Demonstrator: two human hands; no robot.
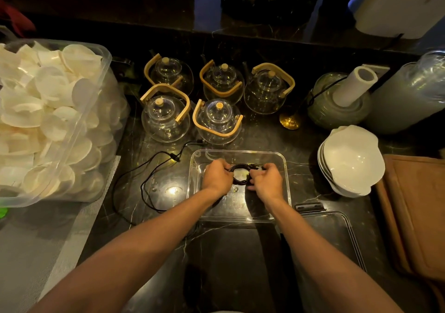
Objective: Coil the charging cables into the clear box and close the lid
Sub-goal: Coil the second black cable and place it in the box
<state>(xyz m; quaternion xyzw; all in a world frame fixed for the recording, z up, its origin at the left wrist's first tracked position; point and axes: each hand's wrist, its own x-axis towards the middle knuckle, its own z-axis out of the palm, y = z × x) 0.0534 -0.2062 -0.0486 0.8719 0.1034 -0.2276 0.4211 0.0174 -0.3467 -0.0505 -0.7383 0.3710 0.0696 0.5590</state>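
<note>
Big tub of white shells [48,110] fills the left side of the dark counter [149,187], and five glass teapots [166,117] crowd the back, just behind the work. Front and centre sits the clear box [284,168], open, with its lid [346,235] lying flat to the near right, not on yet. Stack of white bowls [351,160] off to the right. Now the loose cable [144,168], black, sprawling in loops on the counter left of the box, not wound yet. And inside the box, the coiled cable [239,174], a small tight ring, held from both sides: left hand [218,176] curled around its left edge, right hand [265,181] pinching the right edge with fingers bent. Whether the ring touches the box floor, hard to tell.

The danger here, I'd say: let go too early and that ring springs open and climbs over the wall. And the loose cable runs close under the teapots; a sharp tug could snag one
</note>
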